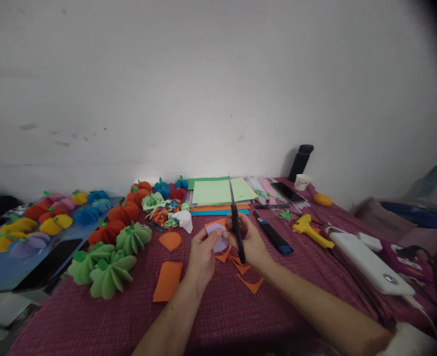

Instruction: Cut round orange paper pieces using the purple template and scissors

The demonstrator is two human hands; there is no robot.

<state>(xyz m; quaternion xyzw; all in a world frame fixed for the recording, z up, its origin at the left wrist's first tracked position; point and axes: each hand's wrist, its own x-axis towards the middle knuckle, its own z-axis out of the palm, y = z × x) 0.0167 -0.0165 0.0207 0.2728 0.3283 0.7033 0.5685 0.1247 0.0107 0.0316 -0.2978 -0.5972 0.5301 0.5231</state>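
Observation:
My left hand point(202, 257) pinches a pale lilac paper disc point(218, 237) backed by orange paper, holding it above the red checked tablecloth point(218, 306). Closed around the black handles of a pair of scissors point(236, 225) is my right hand point(251, 242); the blades point up and away, right beside the disc. Orange paper offcuts point(246, 277) lie on the cloth just under both hands. A cut orange half-round point(170, 241) and a folded orange piece point(167, 281) rest to the left.
Green, orange, blue, yellow and purple paper pumpkins point(109, 262) crowd the left side. Stacked coloured paper sheets point(221, 192) lie at the back. A yellow glue gun point(311, 230), a white power bank point(370, 262), a phone point(288, 192), a paper cup point(302, 182) and a black bottle point(301, 160) sit to the right.

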